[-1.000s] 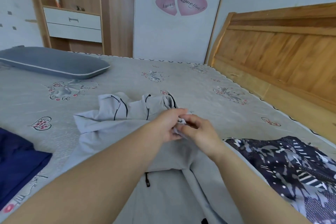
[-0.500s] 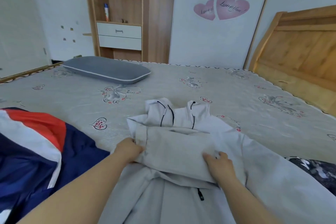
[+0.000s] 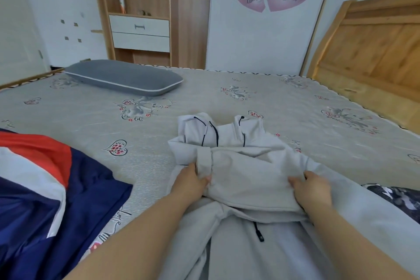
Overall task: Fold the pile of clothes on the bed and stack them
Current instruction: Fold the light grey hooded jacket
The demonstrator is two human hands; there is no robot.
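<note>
A light grey zip hoodie lies on the bed in front of me, its hood with black drawstrings pointing away. A sleeve is folded across its chest. My left hand grips the left end of that folded sleeve near the cuff, thumb on top. My right hand rests on the sleeve's right end with its fingers curled into the cloth. A navy, white and red garment lies at the left. A dark patterned garment shows at the right edge.
The grey patterned bed sheet stretches ahead. A grey pillow lies at the far left. A wooden headboard stands on the right, and a wooden shelf unit with drawers stands behind the bed.
My hands moved apart from the hoodie's middle to the two ends of the sleeve folded across its chest. My view swung left, so the navy and red garment shows more.
</note>
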